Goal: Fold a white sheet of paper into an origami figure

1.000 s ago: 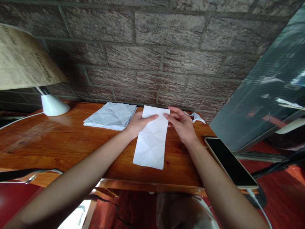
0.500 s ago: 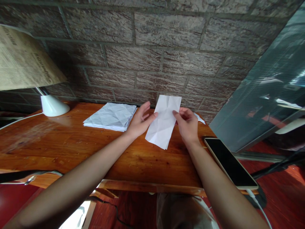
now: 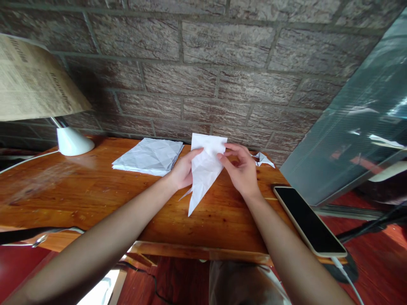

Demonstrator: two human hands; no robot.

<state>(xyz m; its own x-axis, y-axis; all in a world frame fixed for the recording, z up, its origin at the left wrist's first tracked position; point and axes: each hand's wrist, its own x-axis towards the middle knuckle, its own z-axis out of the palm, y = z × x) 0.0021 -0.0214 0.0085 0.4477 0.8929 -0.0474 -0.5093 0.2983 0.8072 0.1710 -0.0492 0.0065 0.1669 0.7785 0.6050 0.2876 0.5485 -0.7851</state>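
Note:
A creased white sheet of paper is held up above the wooden desk, folded so that its lower end tapers to a point. My left hand pinches its left edge with thumb and fingers. My right hand grips its upper right part, fingers curled around the edge. Both hands are close together at the far middle of the desk, near the brick wall.
A stack of crumpled white sheets lies left of my hands. A small folded paper piece sits to the right by the wall. A phone lies at the desk's right edge. A lamp stands at the far left.
The paper lay flat as a long strip, then was lifted off the desk and turned. Now it hangs between both hands with its lower end folded to a point.

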